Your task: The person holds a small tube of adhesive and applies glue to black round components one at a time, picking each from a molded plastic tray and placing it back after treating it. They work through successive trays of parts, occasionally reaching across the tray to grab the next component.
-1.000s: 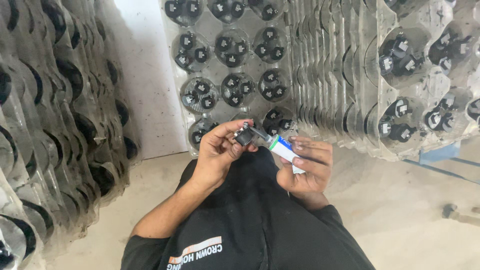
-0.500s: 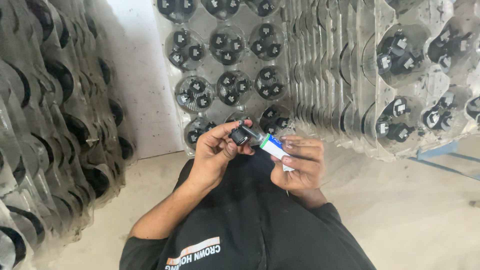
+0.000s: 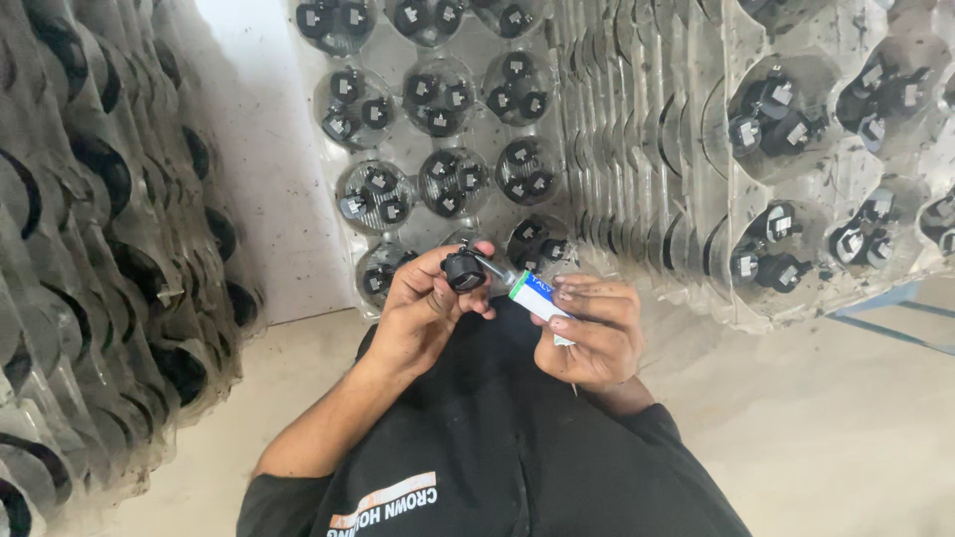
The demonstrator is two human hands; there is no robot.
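Two hands meet near the middle of the frame, above the person's dark-clothed lap. The left hand [image 3: 423,308] pinches one small black round part [image 3: 464,269] between thumb and fingertips, holding it up just below the lowest row of the tray behind it. The right hand [image 3: 587,333] is closed around one small tube [image 3: 535,295], white with a green band and some blue near its front end. The tube's long axis runs diagonally, from lower right inside the fist up toward the upper left, and its narrow tip points at the black part and appears to touch it, though the exact contact is too small to tell. In the upper middle of the frame one clear plastic tray [image 3: 438,149] leans upright, facing the camera; about eleven round pockets show in it, each holding a cluster of two or three black parts. To the right, many more such trays [image 3: 796,179] stand packed edge-on, with one tilted open at the far right. Along the left edge, a further stack of clear trays [image 3: 90,249] with dark pockets fills the frame. The concrete floor [image 3: 826,418] lies bare at lower right.
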